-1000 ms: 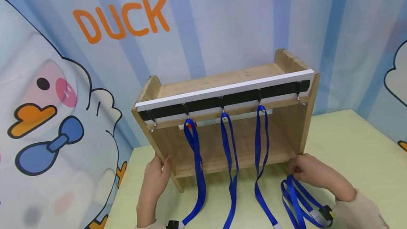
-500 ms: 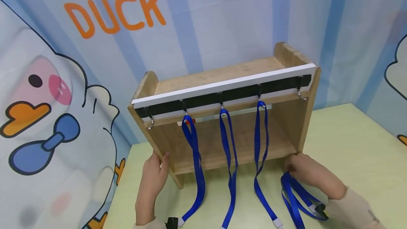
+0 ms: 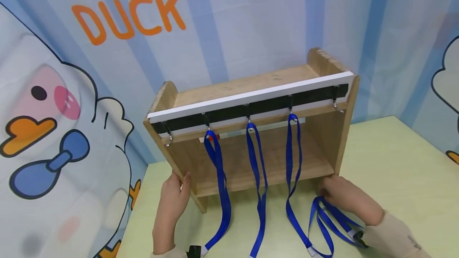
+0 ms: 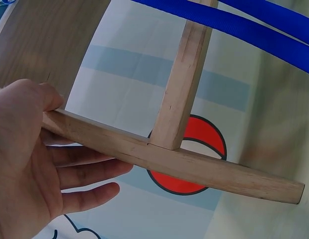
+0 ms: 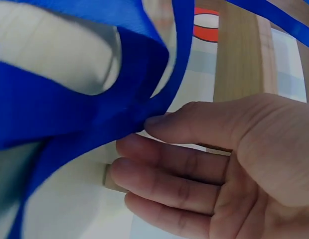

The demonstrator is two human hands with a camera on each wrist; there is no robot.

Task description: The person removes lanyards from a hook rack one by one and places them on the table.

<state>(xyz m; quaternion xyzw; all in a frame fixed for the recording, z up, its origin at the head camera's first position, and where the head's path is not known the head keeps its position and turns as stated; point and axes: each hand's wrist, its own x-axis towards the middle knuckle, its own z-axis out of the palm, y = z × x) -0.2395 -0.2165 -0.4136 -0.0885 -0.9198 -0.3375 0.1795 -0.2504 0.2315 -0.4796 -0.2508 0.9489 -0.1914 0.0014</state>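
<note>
A small wooden shelf (image 3: 345,130) stands in the middle of the head view, with a row of metal hooks along its front rail. Three blue lanyards (image 3: 224,194) hang from the middle hooks, while the left end hook (image 3: 169,141) and right end hook (image 3: 335,104) are bare. My left hand (image 3: 172,200) holds the shelf's left side panel (image 4: 104,139), thumb on one face and fingers on the other. By the shelf's lower right corner, my right hand (image 3: 348,198) pinches another blue lanyard (image 5: 109,112) between thumb and index finger; its looped strap dangles below.
The pale yellow-green table (image 3: 405,158) extends to the right of the shelf. Behind hangs a blue-and-white striped curtain (image 3: 258,19) with a duck print. A dark clip (image 3: 194,251) ends the leftmost lanyard near my left sleeve.
My right hand has moved slightly left under the shelf corner, and its lanyard's loop has swung left toward the nearest hanging lanyard. My left hand keeps its hold on the panel.
</note>
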